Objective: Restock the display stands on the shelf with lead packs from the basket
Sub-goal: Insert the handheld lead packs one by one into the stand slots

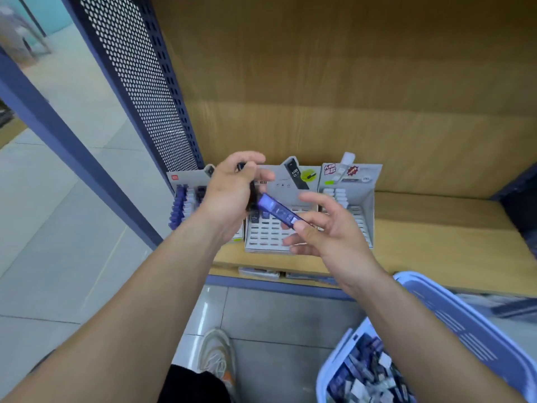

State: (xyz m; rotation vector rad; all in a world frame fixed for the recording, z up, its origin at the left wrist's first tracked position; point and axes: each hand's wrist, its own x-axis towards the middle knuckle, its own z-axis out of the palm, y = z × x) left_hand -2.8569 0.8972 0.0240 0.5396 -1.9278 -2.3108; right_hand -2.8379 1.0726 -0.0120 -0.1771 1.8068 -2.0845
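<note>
On the wooden shelf [436,242] the left display stand [186,205] holds rows of purple packs [177,206]; the left hand [229,196], in front of it, has its fingers curled round dark packs [252,197]; the middle display stand [267,234] shows mostly bare slots; a purple lead pack [279,209], tilted above that stand, is pinched at its lower end by the right hand [334,231]; the right display stand [359,199] carries white packs [338,196]; the blue basket [465,321], lower right, holds loose packs [366,373]
</note>
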